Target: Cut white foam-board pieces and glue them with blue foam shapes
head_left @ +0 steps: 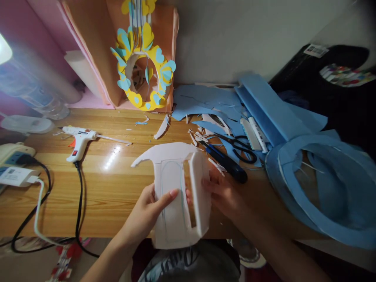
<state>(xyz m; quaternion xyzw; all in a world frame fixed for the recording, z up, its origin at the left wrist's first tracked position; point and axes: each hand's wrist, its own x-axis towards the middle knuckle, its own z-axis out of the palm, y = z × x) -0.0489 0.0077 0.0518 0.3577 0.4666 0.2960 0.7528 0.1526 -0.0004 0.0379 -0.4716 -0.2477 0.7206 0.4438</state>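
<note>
Cutout [172, 227] is held above the worktop's [105, 188] six o'clock edge, pinched by the left hand [148, 205] at nine o'clock, the right hand [225, 192] at three; its raised flap [201, 207] should be gripped lightly.

Small craft workspace; wooden desk [108, 182]; glue gun [83, 141]; scissors [234, 142]; blue offcuts [202, 101]; heart-trimmed yellow ring [135, 99].

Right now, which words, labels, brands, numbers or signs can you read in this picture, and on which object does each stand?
No text can be read with certainty.
Gray garment: dark script lettering, unclear.
White charger: print too small.
Plastic bottle: label blurred.
White sticker on the black object: too small.
White tube: markings too small.
Glue gun: any markings too small.
</note>
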